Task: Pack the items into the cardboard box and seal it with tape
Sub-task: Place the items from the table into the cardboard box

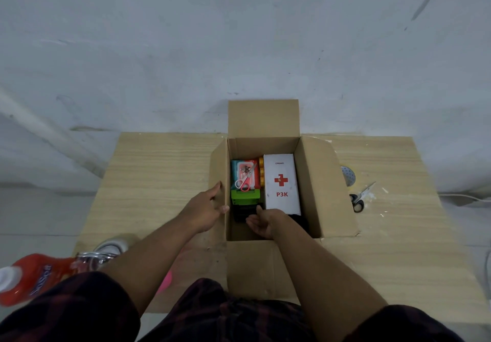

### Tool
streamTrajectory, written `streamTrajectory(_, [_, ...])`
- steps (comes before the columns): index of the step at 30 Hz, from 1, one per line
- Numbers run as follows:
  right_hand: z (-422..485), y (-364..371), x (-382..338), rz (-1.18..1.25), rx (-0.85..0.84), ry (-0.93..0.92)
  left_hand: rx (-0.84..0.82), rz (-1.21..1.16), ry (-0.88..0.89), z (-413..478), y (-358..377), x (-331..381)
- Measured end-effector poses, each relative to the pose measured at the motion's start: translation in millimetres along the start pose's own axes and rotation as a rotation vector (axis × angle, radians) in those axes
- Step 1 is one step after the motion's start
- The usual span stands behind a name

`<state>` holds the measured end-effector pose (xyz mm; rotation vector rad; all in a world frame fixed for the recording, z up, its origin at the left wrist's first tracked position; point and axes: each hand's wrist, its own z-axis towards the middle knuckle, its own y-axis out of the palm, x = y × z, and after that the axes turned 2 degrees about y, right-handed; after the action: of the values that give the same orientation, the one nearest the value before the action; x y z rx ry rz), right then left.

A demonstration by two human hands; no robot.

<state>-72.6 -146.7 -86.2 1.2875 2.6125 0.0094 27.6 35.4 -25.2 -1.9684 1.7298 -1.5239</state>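
An open cardboard box (316, 182) stands on the wooden table with all flaps spread. Inside lie a white P3K first-aid box (282, 182) on the right, a teal and red pack (245, 175) with small red-handled scissors (245, 182) on top, a green item (245, 195) and a black item (243, 212) near the front. My left hand (206, 210) rests on the box's left wall, thumb over the rim. My right hand (261, 223) is inside the box at the front, fingers loosely curled against the black item; whether it grips it is unclear.
Black-handled scissors (358, 199) and a round grey object (348, 175) lie right of the box. At the lower left are a red bottle with a white cap (32, 278), a clear glass item (93, 260) and a tape roll (114, 243). A pink object (166, 282) peeks out under my left arm.
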Motion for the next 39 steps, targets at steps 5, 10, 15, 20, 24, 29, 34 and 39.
streamTrajectory(5, [-19.8, -1.2, 3.7, -0.245, 0.063, -0.223, -0.001, -0.031, 0.031, -4.9, -1.2, 4.0])
streamTrajectory(10, [-48.2, 4.0, 11.4, -0.491, 0.06, -0.554, -0.04, 0.001, 0.031, -7.0, -13.3, 3.2])
streamTrajectory(15, [-75.7, 27.5, 17.7, -0.561, -0.045, -0.818, 0.06, -0.008, 0.115, -16.0, -46.2, -21.1])
streamTrajectory(20, [-95.8, 64.6, 29.1, -0.607, -0.306, -0.872, 0.237, -0.041, 0.125, -38.0, -67.1, -56.9])
streamTrajectory(24, [-91.9, 93.8, 50.1, -0.72, -0.379, -0.852, 0.245, 0.005, 0.107, -59.7, -70.9, -89.2])
streamTrajectory(29, [-68.8, 109.8, 80.2, -1.063, -0.309, -0.934, 0.253, 0.084, 0.058, -89.3, -68.7, -124.1])
streamTrajectory(34, [-56.4, 119.1, 96.3, -1.402, -0.208, -0.998, 0.28, 0.286, -0.027, -108.1, -72.5, -149.8])
streamTrajectory(39, [-54.6, 131.3, 107.3, -1.637, -0.268, -1.01, 0.257, 0.446, -0.115, -125.1, -63.4, -175.2])
